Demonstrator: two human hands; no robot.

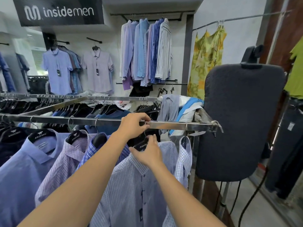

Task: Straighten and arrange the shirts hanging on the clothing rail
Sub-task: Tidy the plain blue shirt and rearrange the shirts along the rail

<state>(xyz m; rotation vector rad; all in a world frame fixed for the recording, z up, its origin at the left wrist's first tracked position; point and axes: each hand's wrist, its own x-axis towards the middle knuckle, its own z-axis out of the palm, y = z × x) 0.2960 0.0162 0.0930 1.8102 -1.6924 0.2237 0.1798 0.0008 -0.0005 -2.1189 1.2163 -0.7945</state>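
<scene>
Right hand [147, 154]: fingers curled round the black hanger [140, 145] at the collar of a pale blue checked shirt [131, 185], which hangs near the right end of the rail [172, 125]. Left hand [133, 125]: fingertips pinching the hanger's wire hook [145, 123] at the rail. Neighbours: striped shirt [185, 154] touching at right; purple checked shirt [62, 161] further left. Past the rail's end: dark padded board [242, 120], near.

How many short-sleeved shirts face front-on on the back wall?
2: a blue shirt on the left, a lilac shirt to its right. More hang partly hidden behind each.
</scene>
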